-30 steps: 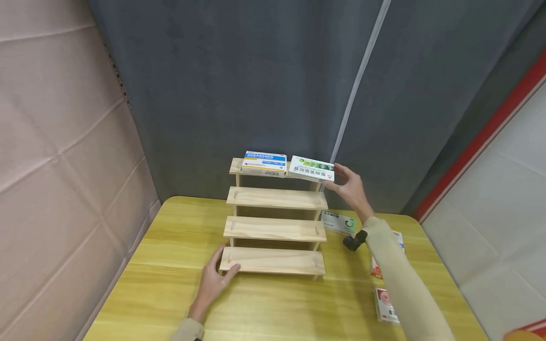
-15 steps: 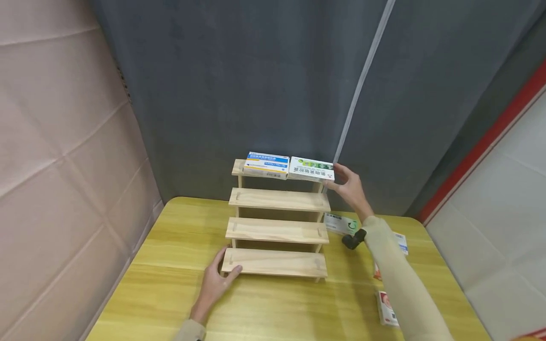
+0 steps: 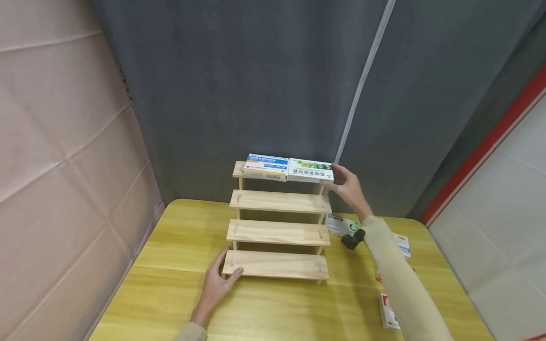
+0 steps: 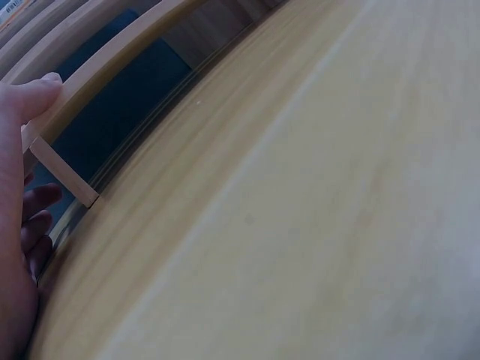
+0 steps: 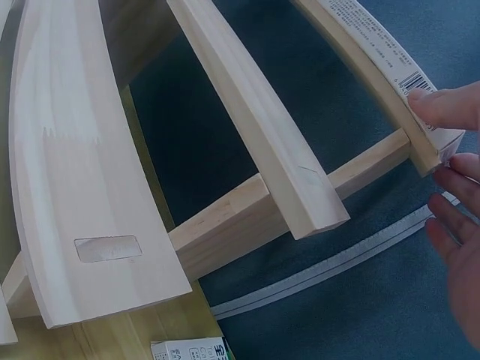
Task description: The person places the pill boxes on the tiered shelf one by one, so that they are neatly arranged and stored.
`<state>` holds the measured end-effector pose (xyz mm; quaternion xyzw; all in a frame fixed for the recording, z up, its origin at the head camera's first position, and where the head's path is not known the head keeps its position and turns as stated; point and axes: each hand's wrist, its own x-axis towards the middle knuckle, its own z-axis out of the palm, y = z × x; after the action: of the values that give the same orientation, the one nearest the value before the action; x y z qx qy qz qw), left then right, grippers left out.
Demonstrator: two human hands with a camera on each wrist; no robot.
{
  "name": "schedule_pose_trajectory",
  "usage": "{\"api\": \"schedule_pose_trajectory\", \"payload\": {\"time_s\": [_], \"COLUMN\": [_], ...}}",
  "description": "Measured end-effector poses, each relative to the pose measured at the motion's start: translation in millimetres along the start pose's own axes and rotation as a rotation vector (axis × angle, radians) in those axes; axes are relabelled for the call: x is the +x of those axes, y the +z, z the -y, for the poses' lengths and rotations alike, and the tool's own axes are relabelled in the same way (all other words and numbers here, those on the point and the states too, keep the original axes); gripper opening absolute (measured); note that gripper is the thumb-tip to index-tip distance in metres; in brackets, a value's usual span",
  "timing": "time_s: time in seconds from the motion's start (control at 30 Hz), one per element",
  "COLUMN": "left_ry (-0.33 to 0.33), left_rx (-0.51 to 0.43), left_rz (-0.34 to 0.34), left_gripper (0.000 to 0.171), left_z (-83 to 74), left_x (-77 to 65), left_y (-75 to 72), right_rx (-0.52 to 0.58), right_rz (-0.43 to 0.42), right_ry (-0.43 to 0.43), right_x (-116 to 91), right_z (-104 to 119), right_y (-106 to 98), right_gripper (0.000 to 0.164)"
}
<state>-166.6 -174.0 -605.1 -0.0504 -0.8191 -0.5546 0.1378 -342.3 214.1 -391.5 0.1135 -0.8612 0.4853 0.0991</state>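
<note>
Both hands at a four-step wooden rack, the right one on a box at the top

The wooden rack (image 3: 278, 232) stands on the bench (image 3: 273, 312), its lowest step near and its highest far. On the top step two boxes lie flat: a blue-and-white box (image 3: 266, 166) on the left, and the green-and-white box (image 3: 310, 169) close beside it on the right.

The hands are well apart. The right hand (image 3: 350, 190) grips the right end of the green-and-white box, its thumb on the near side and its fingers at the end. The left hand (image 3: 214, 286) holds the left end of the lowest step, thumb on the near edge.

A pale green carton (image 3: 341, 225) lies on the bench just right of the rack. Farther right, partly hidden by the right sleeve (image 3: 401, 274), are a blue-lettered carton (image 3: 403, 246) and, nearer, a red-and-white carton (image 3: 387, 312). A dark curtain (image 3: 256, 85) hangs behind.
</note>
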Motion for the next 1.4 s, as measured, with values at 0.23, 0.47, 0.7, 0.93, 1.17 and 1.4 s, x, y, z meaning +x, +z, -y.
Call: {"api": "schedule_pose_trajectory", "payload": {"time_s": [0.23,0.47,0.7,0.93,1.17,1.4], "left_ry": [-0.018,-0.046,-0.034,-0.060,-0.057,-0.054], "left_rx": [-0.024,-0.050,-0.019,-0.050,-0.048,-0.038], "left_rz": [0.007,0.030,0.014,0.036,0.040,0.043], "left_gripper": [0.080,0.083,0.081,0.082,0.081,0.079], "left_z": [-2.4,-4.8,-4.4,-4.9,-6.6,-7.0], "left_x": [-2.8,-2.2,-3.5,-1.6,-0.6,-1.5], "left_y": [-1.2,-3.1,-3.5,-3.9,-5.4,-4.8], "right_rx": [0.012,0.008,-0.007,-0.035,-0.052,-0.040], "right_rz": [0.015,0.015,0.014,0.013,-0.008,-0.004], "right_ry": [0.000,0.021,0.029,0.029,0.027,0.044], "right_x": [-3,-10,-19,-30,-43,-59], "right_z": [2,0,-11,-19,-27,-33], "right_y": [0,-6,-16,-26,-35,-43], "right_gripper": [0.075,0.077,0.075,0.071,0.070,0.072]}}
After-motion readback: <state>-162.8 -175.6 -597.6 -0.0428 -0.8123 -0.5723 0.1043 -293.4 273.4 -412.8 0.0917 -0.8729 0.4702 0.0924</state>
